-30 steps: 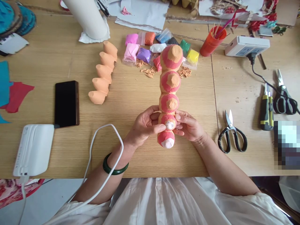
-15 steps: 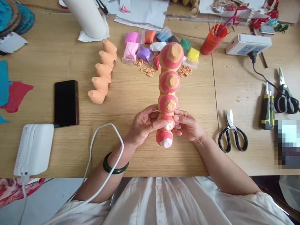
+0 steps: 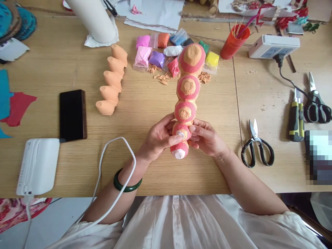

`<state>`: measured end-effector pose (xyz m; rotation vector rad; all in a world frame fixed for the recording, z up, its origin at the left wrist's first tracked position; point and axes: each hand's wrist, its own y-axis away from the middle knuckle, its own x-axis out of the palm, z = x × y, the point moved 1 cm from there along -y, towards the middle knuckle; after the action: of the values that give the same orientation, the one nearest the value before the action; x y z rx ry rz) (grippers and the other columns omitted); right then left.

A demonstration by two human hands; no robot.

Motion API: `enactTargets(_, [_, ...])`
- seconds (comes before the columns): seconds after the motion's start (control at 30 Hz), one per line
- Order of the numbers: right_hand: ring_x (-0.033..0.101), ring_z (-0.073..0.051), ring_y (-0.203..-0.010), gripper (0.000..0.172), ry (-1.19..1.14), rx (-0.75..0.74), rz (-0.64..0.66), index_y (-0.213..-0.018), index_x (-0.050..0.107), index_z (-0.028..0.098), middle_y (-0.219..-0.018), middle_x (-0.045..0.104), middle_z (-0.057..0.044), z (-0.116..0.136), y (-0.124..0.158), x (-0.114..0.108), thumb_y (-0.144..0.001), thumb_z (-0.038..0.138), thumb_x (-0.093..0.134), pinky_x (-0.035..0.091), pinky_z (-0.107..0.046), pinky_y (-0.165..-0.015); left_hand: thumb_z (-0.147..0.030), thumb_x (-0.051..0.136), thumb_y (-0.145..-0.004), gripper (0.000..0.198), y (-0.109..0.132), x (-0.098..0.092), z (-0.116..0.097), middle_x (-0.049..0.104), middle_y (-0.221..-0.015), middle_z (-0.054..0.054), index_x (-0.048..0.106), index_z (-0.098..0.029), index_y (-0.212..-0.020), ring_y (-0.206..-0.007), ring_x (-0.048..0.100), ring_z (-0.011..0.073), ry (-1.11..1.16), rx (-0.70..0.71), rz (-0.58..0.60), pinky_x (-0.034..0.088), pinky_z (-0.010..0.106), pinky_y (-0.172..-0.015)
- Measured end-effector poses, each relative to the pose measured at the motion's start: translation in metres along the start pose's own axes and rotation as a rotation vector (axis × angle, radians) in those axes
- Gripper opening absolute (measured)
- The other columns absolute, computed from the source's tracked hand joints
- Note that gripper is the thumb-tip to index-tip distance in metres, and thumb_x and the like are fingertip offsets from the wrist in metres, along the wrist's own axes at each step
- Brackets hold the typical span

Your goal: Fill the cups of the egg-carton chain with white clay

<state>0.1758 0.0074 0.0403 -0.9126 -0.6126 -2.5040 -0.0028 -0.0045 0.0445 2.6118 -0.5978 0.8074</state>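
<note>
A long strip of orange bumps ringed with pink clay (image 3: 187,90) stands tilted over the wooden table (image 3: 155,90). Both hands grip it near its lower end. My left hand (image 3: 159,138) wraps the left side, its thumb pressing a small dab of white clay (image 3: 181,135) onto the second bump from the bottom. My right hand (image 3: 206,138) curls round the right side. The lowest bump (image 3: 179,152) has a white tip. A plain orange bump strip (image 3: 112,81) lies to the left.
Small bags of coloured clay (image 3: 160,58) lie behind the strip, beside a red cup (image 3: 233,43) of sticks. Scissors (image 3: 255,145), pliers (image 3: 295,117) and a power strip (image 3: 273,46) are at the right. A black phone (image 3: 72,114), a white box (image 3: 37,166) and its cable (image 3: 116,180) are at the left.
The strip and both hands have shifted slightly up and left. My left thumb has pressed the white dab smaller on the second bump.
</note>
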Motion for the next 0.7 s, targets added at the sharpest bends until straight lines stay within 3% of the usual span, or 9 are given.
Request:
enactTargets(0.27, [0.034,-0.006,-0.050,0.035,0.075,-0.089,-0.022,-0.086,0.067,0.017,-0.061,0.044,0.009,-0.0037,0.0028,0.0063,-0.087,0.043,0.090,0.034,-0.019,-0.043,-0.031,0.089,-0.084,0.058,0.0000,0.0038,-0.0003,0.080,-0.121,0.006,0.066,-0.024,-0.137,-0.100,0.080,0.0243,-0.015,0.051,-0.062,0.072,0.046,-0.091])
enactTargets(0.53, [0.037,-0.005,-0.048,0.038,0.114,-0.098,-0.057,-0.084,0.064,0.017,-0.061,0.047,0.009,-0.0058,0.0031,0.0050,-0.088,0.045,0.090,0.033,-0.020,-0.044,-0.035,0.087,-0.086,0.051,-0.0010,0.0041,0.0027,0.080,-0.122,0.006,0.068,-0.026,-0.133,-0.116,0.079,0.0323,-0.002,0.040,-0.080,0.072,0.045,-0.092])
enactTargets(0.7, [0.044,-0.006,-0.051,0.041,0.150,-0.073,-0.090,-0.087,0.066,0.017,-0.068,0.060,0.004,-0.0092,0.0020,0.0038,-0.085,0.049,0.091,0.035,-0.021,-0.045,-0.028,0.083,-0.086,0.048,-0.0028,0.0024,0.0035,0.079,-0.115,0.003,0.067,-0.024,-0.131,-0.093,0.081,0.0219,0.042,0.005,-0.058,0.072,0.043,-0.089])
